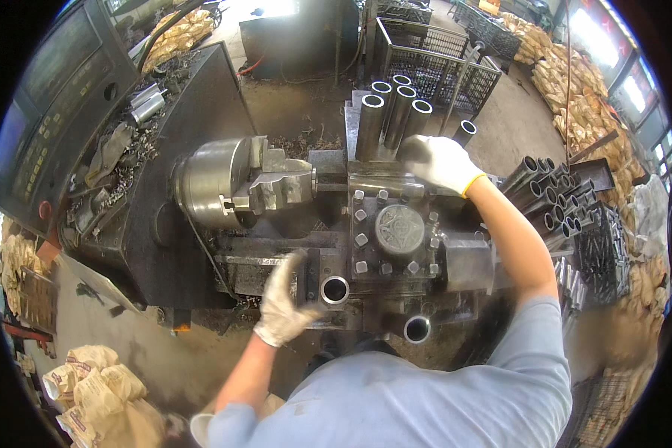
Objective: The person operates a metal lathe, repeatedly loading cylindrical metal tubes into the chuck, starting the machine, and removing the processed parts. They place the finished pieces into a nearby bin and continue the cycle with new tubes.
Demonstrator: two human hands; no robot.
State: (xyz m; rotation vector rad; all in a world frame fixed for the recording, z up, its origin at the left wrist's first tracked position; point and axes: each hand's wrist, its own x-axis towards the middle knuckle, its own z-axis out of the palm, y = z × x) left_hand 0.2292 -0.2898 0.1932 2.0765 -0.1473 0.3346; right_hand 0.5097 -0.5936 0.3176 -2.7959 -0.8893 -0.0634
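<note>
Both hands wear white work gloves. My left hand (pixel 283 308) is over the front of a metal lathe, fingers apart, left of an upright steel tube (pixel 335 290); it holds nothing. Beyond it sits the lathe's three-jaw chuck (pixel 213 176). My right hand (pixel 439 162) reaches past the square tool post (pixel 400 229), beside several upright steel tubes (pixel 372 126) at the back. Its fingers are blurred near a dark round form, so its hold cannot be told. Another tube (pixel 417 329) stands near my body.
A stack of steel tubes (pixel 551 196) lies at the right. A wire-mesh cage (pixel 442 61) stands behind the lathe. Metal chips and short cylinders (pixel 147 106) lie on the headstock at left. Paper sacks (pixel 98 386) are piled at lower left, with more sacks (pixel 577 95) along the right wall.
</note>
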